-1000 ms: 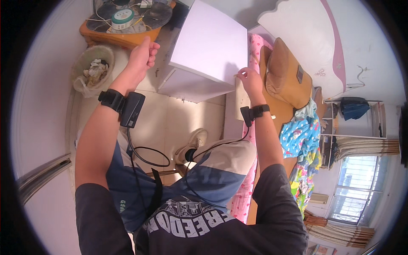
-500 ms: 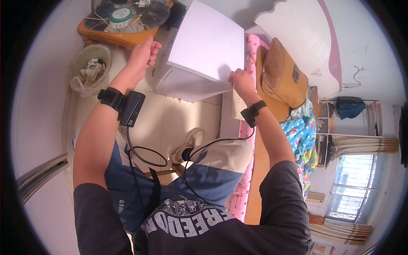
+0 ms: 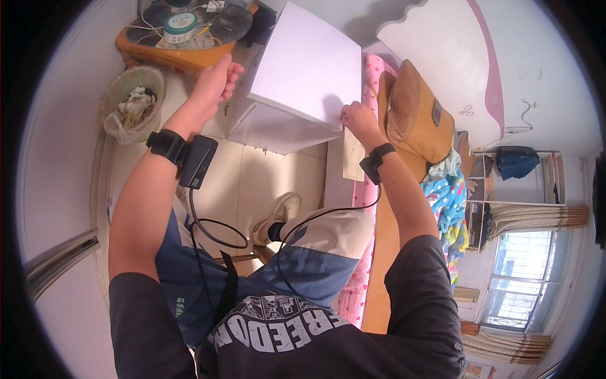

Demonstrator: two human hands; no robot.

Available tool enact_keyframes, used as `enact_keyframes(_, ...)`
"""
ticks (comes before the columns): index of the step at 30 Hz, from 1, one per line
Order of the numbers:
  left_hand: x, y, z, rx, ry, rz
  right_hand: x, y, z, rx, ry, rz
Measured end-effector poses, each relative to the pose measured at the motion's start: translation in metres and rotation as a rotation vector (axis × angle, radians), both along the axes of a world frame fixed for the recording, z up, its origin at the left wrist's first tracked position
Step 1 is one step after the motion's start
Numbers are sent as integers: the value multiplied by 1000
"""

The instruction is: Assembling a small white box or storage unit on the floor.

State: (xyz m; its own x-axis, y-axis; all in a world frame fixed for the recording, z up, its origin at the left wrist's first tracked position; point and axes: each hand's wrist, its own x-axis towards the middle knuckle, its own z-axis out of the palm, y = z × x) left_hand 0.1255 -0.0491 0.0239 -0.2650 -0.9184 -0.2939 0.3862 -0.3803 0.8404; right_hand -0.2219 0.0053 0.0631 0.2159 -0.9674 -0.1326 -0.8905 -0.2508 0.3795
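Observation:
A white cabinet (image 3: pixel 306 66) with a smooth flat top stands in front of me. My right hand (image 3: pixel 358 118) is closed at its near right corner, thumb and fingertips pinched together; what lies between them, if anything, is too small to make out. A pale beige board (image 3: pixel 353 156) hangs or stands just below that hand, beside the bed; I cannot tell whether the hand touches it. My left hand (image 3: pixel 219 82) is raised to the left of the cabinet, its fingers loosely curled and apart, with nothing visible in it. Each wrist wears a black strapped device, joined to black cables.
On the left are a waste bin (image 3: pixel 134 104) with crumpled paper and an orange low table (image 3: pixel 180 58) bearing a round green-and-white device (image 3: pixel 180 27). To the right, a bed with pink edging (image 3: pixel 356 278) carries a brown cushion (image 3: pixel 420 114) and bright bedding (image 3: pixel 447 196).
The view has shifted slightly. More of the beige board shows below my right hand, which stays at the cabinet corner. My left hand keeps almost the same place and pose.

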Motion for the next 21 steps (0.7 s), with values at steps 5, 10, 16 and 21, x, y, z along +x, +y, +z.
enact_keyframes(5,5,1,-4,-15,9,-15,4,4,-6,-13,-37,80)
enact_keyframes(10,3,6,3,-27,-27,-14,11,3,1,131,25,19)
enact_keyframes(16,0,7,1,-13,12,-58,5,-11,-9,36,111,-10)
enact_keyframes(21,-4,8,0,-48,-6,-57,2,-1,-7,16,-52,-85)
